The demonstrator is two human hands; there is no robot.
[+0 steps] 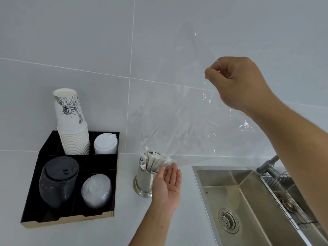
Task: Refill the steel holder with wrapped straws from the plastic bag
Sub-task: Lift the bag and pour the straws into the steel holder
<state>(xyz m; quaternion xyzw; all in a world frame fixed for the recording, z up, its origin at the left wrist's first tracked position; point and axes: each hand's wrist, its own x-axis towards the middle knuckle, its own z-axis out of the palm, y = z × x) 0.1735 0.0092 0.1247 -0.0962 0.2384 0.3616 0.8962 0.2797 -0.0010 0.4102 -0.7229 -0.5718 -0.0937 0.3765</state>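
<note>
Right hand (237, 82) pinched the plastic bag (179, 107) high up, mouth hanging down over the steel holder (144, 181) on the desk, wrapped straws (154, 161) upright inside, left hand (167, 183) open-palmed, empty, just beside

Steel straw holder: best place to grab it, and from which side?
Wrap the steel holder around its bare cylinder wall, between the flared base and rim, from the front-right, where the left hand hovers open. Wrapped straws and plastic bag block the top.

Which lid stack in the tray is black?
The front-left stack, the tallest of the three. The stack beside it is clear plastic, and the back one next to the paper cups is white.
</note>
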